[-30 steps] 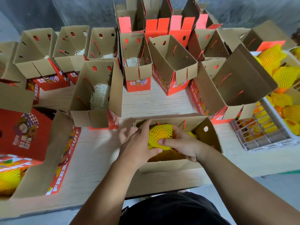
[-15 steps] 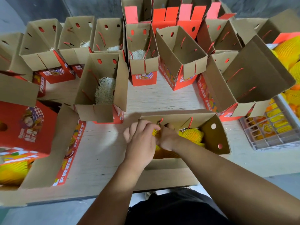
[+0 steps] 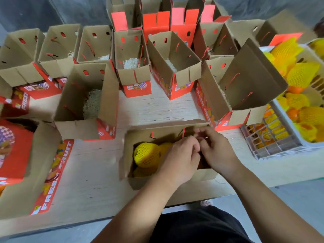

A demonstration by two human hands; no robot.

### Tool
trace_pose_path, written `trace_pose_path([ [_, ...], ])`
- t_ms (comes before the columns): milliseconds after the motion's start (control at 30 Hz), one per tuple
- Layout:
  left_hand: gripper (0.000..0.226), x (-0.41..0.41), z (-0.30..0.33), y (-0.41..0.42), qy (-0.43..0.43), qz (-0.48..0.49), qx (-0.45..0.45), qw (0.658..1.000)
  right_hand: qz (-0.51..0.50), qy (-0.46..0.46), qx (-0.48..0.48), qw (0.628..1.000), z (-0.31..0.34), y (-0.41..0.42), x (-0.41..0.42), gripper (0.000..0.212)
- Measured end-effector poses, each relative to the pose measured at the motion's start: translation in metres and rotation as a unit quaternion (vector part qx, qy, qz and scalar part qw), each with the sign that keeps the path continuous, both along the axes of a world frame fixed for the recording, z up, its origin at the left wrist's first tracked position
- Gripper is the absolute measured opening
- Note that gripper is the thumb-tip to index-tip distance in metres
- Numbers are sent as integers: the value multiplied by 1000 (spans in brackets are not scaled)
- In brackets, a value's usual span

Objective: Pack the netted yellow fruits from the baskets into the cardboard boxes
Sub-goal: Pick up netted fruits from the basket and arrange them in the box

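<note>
Both hands have slid to the right end of the near box, left hand and right hand curled together, can't tell on what, probably making room beside the netted fruit sitting at its left end.

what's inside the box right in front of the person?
In the near box: one netted yellow fruit at its left, another netted fruit partly under it. The left hand and right hand cover the right half, so its contents are hidden.

bare table strip open ahead, upright cardboard boxes crowding behind, basket blocking right
</note>
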State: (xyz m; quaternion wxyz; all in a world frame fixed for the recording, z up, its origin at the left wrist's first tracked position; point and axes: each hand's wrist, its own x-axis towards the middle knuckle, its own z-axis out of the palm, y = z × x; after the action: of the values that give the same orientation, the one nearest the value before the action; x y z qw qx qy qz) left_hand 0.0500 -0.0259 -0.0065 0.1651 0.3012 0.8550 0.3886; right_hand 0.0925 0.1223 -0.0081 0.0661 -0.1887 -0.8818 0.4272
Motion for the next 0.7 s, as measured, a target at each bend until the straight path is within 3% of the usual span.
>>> trace_pose_path([
  [233,21,3,18,149,-16,-41,65,997,-96,127,-10,987,19,115,32,23],
  [433,16,25,25,328,43,-128,66,989,-191,107,-15,976,24,280,70,21],
  [533,18,22,15,397,107,-168,-1,980,-181,31,-2,983,15,357,79,24],
  [600,21,10,3,424,173,-171,-95,965,-128,-68,45,988,5,404,74,31],
  [633,23,3,-2,432,203,-162,-151,954,-96,-145,100,980,0,426,68,36],
  [700,24,-8,-8,441,204,-119,-178,955,-37,-311,229,922,-7,462,52,54],
])
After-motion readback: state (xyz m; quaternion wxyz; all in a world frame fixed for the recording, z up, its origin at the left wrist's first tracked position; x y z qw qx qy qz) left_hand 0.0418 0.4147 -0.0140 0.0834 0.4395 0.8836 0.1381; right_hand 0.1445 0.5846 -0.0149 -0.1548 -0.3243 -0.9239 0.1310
